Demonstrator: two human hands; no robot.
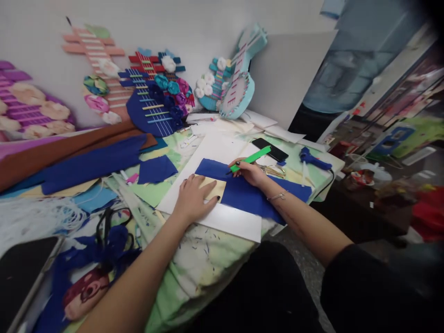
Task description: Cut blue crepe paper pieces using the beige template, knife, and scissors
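Note:
My left hand (196, 199) lies flat with fingers spread, pressing a cream paper rectangle (219, 188) onto a dark blue sheet (243, 199), whether cloth or paper I cannot tell. In my right hand (248, 172) is a bright green pen (257, 154), its tip close to the blue sheet near the rectangle's upper corner. Beneath the blue sheet is a white board (239, 222). Gold-handled scissors (274, 171) lie just beyond my right hand, partly hidden by it. A smaller blue square (157, 169) rests left of the board.
Decorated guitar shapes, including a blue one (149, 108) and a turquoise one (239, 88), lean along the wall. A black phone (270, 149) and a blue glue gun (314, 159) lie at the right. Blue scraps and a large phone (26, 273) crowd the near left.

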